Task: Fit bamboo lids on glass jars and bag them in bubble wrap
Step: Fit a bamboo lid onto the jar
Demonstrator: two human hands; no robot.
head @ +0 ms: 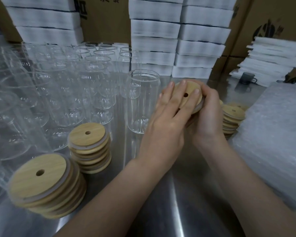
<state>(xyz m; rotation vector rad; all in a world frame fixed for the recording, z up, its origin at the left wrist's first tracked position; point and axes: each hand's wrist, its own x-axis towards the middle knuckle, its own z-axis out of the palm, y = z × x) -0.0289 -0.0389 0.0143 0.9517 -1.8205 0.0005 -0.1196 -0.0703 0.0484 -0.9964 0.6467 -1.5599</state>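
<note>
Over the middle of the table both hands meet on one round bamboo lid, which is tilted and has a small hole and a pale sealing ring. My left hand lies across its top with the fingers stretched flat. My right hand curls round the lid's right edge, thumb tip on top. Whatever is under the lid is hidden by the hands. One empty glass jar stands upright just left of them, untouched. A pile of bubble wrap bags lies to the right.
Several open glass jars crowd the left side of the steel table. Lid stacks sit front left, and another lid stack is behind my right hand. White foam packs, cardboard boxes and a dark mug line the back.
</note>
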